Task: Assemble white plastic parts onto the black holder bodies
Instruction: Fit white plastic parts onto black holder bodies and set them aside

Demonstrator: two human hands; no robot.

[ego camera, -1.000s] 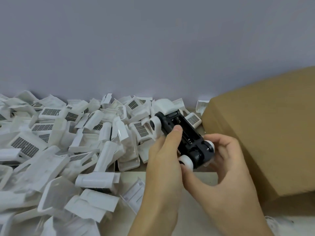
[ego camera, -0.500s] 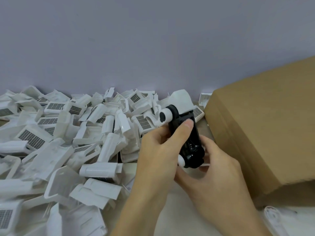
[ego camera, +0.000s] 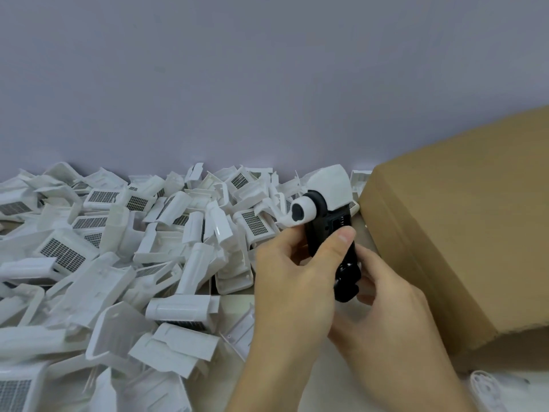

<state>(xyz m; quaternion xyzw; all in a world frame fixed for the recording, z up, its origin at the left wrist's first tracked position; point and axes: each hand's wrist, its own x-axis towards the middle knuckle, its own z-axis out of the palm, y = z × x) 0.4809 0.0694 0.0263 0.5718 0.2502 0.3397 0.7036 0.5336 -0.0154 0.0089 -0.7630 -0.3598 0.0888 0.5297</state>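
Observation:
I hold a black holder body (ego camera: 322, 236) upright in front of me, just left of a cardboard box. A white plastic cap (ego camera: 329, 188) sits on its top end, and a white round piece (ego camera: 300, 214) is fitted at its upper left side. My left hand (ego camera: 294, 281) grips the body from the left, thumb pressed on its front face. My right hand (ego camera: 389, 310) holds the lower end from the right and below, fingers curled around it.
A large heap of loose white plastic parts (ego camera: 118, 263), many with grey grids, covers the table's left half up to the wall. A brown cardboard box (ego camera: 463, 233) stands close on the right. A white part (ego camera: 487, 391) lies at the bottom right.
The black holder body has been turned from lying tilted to standing nearly upright and raised slightly. Both hands kept their hold on it. The white wheels at its lower end are out of sight.

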